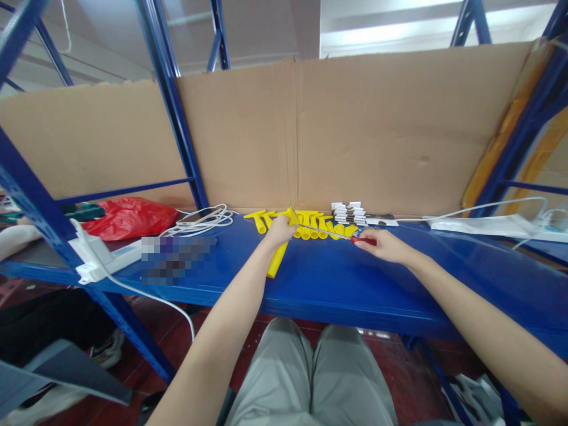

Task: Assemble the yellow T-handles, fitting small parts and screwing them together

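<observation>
My left hand [280, 231] is closed around a yellow T-shaped plastic handle [277, 261], whose long grip slants down toward the shelf's front edge. In my right hand [387, 245] is a screwdriver [364, 240] with a red handle. Its thin metal shaft runs left to the head of the yellow handle; whether the tip touches it I cannot make out. Behind my hands lies a row of several more yellow T-shaped handles [313, 233]. Small white boxes [347, 213] are stacked just behind the right end of that row.
The blue metal shelf [341, 284] has a cardboard panel [377, 130] along its back and blue posts. At left are a coiled white cable [204, 220], a red plastic bag [133, 218] and a white power strip [124, 255]. A white packet [492, 228] lies at right.
</observation>
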`<action>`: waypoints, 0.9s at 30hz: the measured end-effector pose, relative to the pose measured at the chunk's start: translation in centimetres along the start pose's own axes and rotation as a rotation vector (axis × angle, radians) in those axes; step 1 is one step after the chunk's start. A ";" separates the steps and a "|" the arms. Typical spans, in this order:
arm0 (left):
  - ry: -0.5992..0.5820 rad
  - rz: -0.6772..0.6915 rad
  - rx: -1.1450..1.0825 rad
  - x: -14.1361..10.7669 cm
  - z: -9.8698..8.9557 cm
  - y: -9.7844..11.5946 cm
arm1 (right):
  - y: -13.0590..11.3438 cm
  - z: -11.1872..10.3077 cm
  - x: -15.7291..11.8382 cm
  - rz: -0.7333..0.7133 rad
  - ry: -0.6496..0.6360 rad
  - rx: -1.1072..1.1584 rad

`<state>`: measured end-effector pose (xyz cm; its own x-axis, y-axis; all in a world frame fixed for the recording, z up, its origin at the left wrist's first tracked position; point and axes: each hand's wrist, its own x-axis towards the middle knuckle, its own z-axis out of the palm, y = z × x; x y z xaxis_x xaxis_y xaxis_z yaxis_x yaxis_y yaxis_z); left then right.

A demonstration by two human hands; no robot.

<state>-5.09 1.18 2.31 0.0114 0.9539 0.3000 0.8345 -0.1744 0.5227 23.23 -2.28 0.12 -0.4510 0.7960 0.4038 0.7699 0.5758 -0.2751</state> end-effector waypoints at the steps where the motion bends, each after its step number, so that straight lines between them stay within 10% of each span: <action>1: 0.003 0.003 0.009 0.0 0.0 0.0 | -0.2 -0.1 0.0 -0.001 0.032 -0.069; 9: -0.007 -0.030 -0.007 0.0 -0.1 0.1 | -2.9 -0.5 -0.3 0.129 0.060 -0.598; 27: -0.016 -0.066 -0.083 0.1 0.6 0.0 | -3.4 -0.5 -0.3 0.168 -0.013 -0.654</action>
<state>-4.79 1.41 1.88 -0.0328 0.9678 0.2497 0.7852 -0.1296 0.6055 21.03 -4.59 1.37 -0.3031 0.8696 0.3898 0.9431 0.2152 0.2533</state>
